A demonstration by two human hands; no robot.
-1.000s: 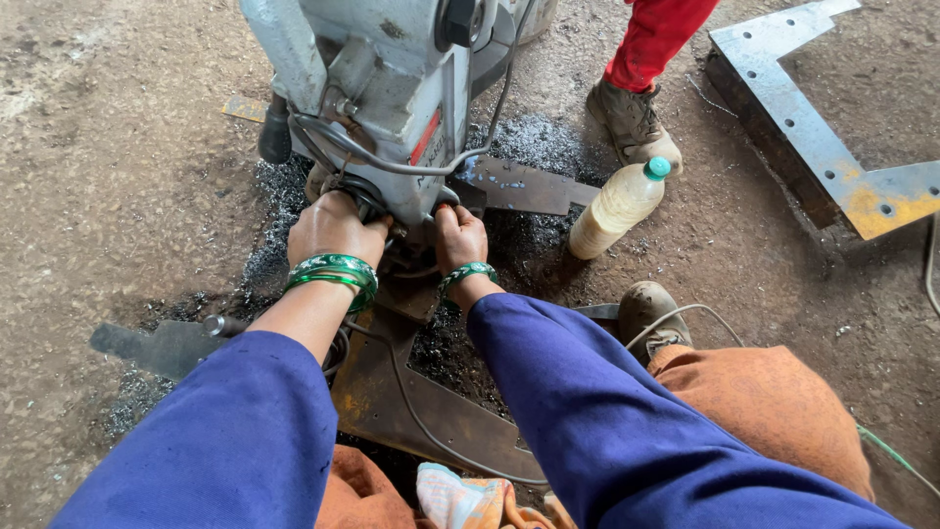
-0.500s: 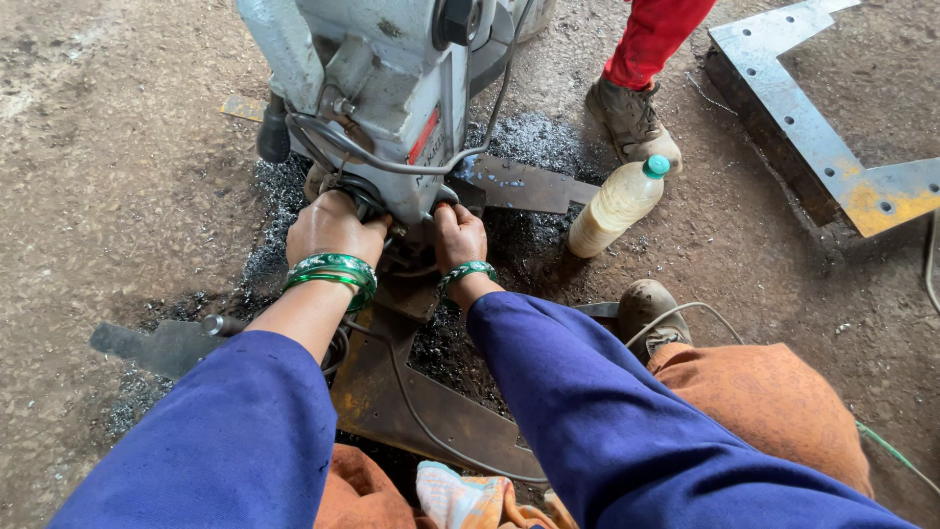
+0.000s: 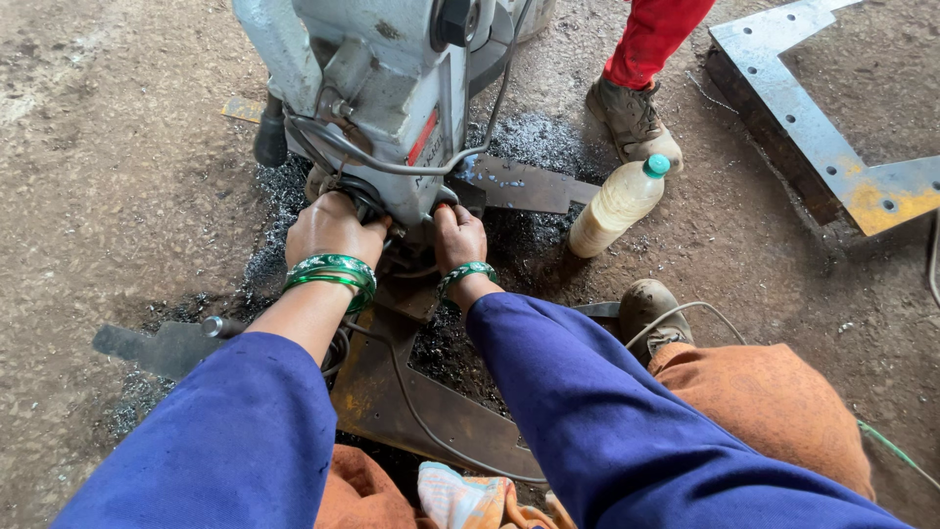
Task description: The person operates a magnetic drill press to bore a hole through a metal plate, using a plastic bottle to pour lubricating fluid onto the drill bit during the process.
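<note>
Dusty concrete floor (image 3: 117, 147) is strewn with dark metal shavings (image 3: 274, 211). At its centre a grey drilling machine (image 3: 392, 88) stands on a rusty steel plate (image 3: 392, 392). Its base is gripped by the left hand (image 3: 333, 227) and right hand (image 3: 458, 235), apparently clenched. A plastic bottle (image 3: 617, 206) lies nearby.

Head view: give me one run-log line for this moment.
left hand: gripping base of grey drilling machine | right hand: on machine base | steel plate: under machine | plastic bottle: standing right
</note>
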